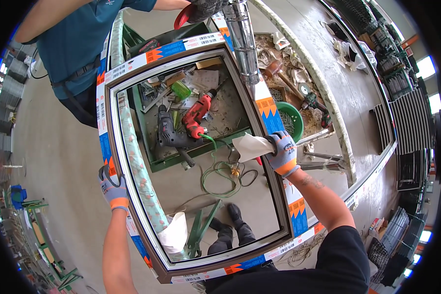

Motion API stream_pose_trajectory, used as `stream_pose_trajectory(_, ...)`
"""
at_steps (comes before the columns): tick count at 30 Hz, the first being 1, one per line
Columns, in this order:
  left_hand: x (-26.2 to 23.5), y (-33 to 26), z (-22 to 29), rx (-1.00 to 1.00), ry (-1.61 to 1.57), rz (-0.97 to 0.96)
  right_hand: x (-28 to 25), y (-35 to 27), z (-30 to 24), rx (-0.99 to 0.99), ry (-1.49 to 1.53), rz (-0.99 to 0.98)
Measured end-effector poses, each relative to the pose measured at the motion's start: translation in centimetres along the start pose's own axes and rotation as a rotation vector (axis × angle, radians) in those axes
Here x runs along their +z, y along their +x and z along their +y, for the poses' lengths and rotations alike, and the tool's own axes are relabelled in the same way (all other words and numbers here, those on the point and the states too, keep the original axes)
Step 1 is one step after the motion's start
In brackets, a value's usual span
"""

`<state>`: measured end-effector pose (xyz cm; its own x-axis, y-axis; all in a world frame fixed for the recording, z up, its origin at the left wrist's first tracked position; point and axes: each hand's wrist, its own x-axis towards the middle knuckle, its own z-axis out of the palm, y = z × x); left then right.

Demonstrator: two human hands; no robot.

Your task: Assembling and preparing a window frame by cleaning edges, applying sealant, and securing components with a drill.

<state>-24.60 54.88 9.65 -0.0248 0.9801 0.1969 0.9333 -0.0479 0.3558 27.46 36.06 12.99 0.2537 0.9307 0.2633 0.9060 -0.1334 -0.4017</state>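
A brown window frame (277, 196), with blue, orange and white protective tape on its outer faces, lies across padded rails in front of me. My left hand (113, 188), in a grey and orange glove, is closed around its left side. On the right side of the frame is my right hand (283, 153), similarly gloved, with fingers closed on a white cloth or paper (252, 147) that sticks out over the inner edge. At the far right corner, a co-worker's dark-gloved hand (205, 11) is at a shiny metal tube like a sealant gun (242, 44), its tip pointing down by the frame.
Through the frame show a green tray (154, 164), a red drill (198, 113), a dark power tool (169, 128) and a green cable (204, 183). A green bucket (290, 122), mallet (275, 68) and cordless drill (312, 104) are right. The co-worker (68, 54) stands far left.
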Motion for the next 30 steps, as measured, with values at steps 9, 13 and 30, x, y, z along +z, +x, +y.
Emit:
stream_pose_trajectory(9, -0.2, 0.1, 0.0, 0.062, 0.017, 0.024, -0.2, 0.0, -0.1, -0.014, 0.01, 0.004)
stream_pose_trajectory(13, 0.2, 0.0, -0.3, 0.031, 0.039, 0.046, -0.1, 0.0, -0.1, 0.014, -0.001, -0.011)
stream_pose_trajectory(30, 1.5, -0.1, -2.0, -0.088, 0.12, 0.023, -0.2, 0.0, -0.2, 0.004, 0.0, 0.001)
